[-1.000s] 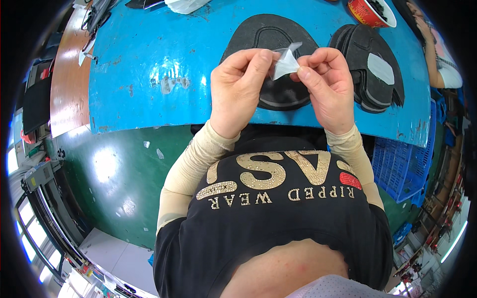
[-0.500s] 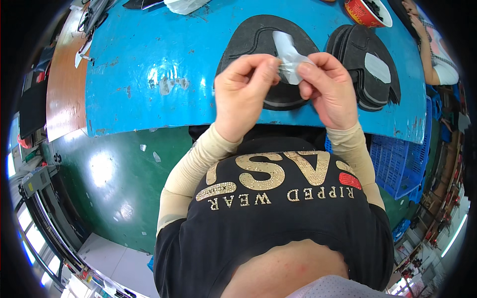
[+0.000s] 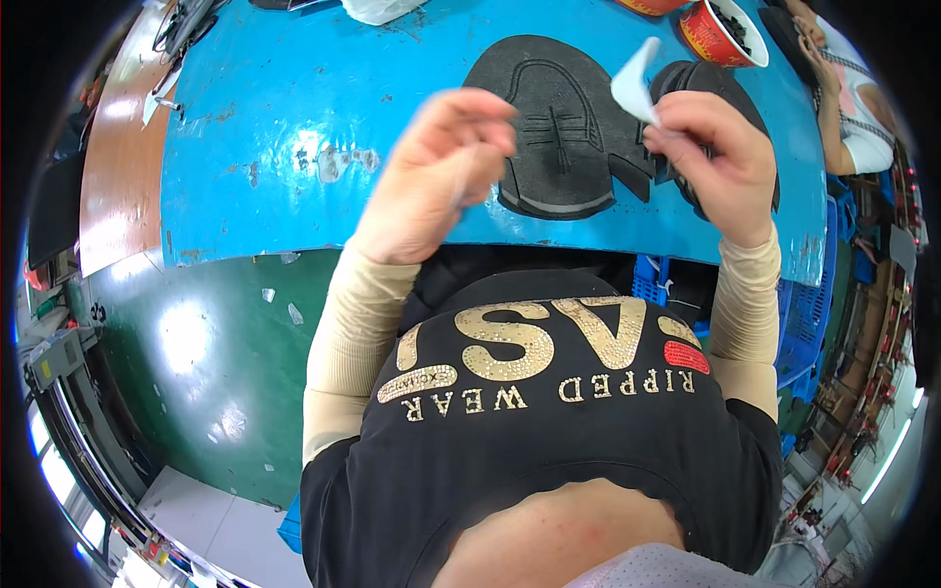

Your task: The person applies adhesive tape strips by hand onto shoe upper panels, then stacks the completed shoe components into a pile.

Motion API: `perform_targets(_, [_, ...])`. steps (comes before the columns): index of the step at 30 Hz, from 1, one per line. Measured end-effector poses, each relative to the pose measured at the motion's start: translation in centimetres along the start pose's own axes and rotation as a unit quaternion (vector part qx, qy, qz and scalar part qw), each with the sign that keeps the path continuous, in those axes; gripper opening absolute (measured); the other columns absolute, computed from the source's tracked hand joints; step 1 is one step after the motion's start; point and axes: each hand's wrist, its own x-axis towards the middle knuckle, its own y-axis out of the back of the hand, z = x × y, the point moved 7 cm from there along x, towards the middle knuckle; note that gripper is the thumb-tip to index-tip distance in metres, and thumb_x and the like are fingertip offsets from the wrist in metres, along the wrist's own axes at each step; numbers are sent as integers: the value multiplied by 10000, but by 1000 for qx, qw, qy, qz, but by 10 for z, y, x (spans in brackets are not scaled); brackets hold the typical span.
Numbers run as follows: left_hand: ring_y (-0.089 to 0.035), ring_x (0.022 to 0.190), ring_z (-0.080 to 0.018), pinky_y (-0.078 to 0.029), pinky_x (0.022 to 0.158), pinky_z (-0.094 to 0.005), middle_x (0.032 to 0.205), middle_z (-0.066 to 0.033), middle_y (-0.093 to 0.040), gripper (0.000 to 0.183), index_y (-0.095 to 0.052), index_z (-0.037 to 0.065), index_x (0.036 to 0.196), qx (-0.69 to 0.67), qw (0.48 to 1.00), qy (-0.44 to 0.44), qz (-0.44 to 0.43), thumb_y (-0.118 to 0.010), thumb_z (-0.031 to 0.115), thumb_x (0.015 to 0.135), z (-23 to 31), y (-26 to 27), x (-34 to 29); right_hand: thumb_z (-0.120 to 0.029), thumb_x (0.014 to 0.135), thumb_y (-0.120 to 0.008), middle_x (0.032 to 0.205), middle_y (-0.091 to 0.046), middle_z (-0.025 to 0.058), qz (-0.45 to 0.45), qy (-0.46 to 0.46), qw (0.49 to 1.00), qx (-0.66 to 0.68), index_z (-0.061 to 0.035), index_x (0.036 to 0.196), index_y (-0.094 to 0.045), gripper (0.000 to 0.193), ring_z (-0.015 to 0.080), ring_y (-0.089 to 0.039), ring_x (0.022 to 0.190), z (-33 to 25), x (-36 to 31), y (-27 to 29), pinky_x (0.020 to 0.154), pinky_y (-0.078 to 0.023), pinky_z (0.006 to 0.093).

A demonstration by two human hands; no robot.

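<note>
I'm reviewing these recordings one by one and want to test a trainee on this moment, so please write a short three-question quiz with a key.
1. Which has the white patch in its grip?
A) left hand
B) right hand
C) neither hand

2. True or false: the right-hand red bowl contains small black pieces.

3. Fill in the colour: the black pad with the cross-shaped mark lies on a ____ tabletop.

Key: 1. B; 2. True; 3. blue

Blue table (image 3: 265,211) above shiny green floor (image 3: 230,353)
</note>
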Motion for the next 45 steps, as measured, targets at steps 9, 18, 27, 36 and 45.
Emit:
perform_targets(9, [-286,471,-43,-194,412,-191,596,26,-426,438,-574,0,918,-74,980,176,-59,-429,413,925,-26,-18,8,64,655,-696,958,-625,108,-16,165,985,-57,-23,860,-630,233,206,-630,787,-23,-15,-22,665,-521,251])
perform_targets(18, [-496,551,-91,-392,492,-228,640,-22,-559,103,-620,5,800,539,827,-154,49,-615,102,835,-9,-17,-19,10,677,-673,958,-628,104,-5,-8,1000,20,-36,881,-632,213,223,-631,849,0,-59,-44,694,-508,268])
perform_targets(27, [-557,571,-281,-431,477,-352,666,-71,-562,203,-576,80,718,732,621,-273,60,-599,247,832,6,-22,26,-23,721,-651,849,-615,62,118,-15,984,-133,-38,803,-592,102,228,-614,739,24,-24,-53,634,-501,282])
perform_targets(36, [-556,559,-274,-430,458,-353,631,-63,-539,252,-526,76,679,755,586,-284,71,-596,267,829,1,-18,34,-17,733,-624,878,-601,54,89,-7,978,-187,-37,807,-577,89,241,-607,772,28,-22,-63,669,-506,307])
perform_targets(45, [-618,621,-202,-479,504,-291,1047,-40,-586,323,-571,116,1105,751,564,-343,-22,-603,274,825,6,-52,5,-410,827,-574,1340,-404,150,16,27,971,-239,-61,1302,-422,609,344,-352,1252,7,-19,-67,1017,-286,472])
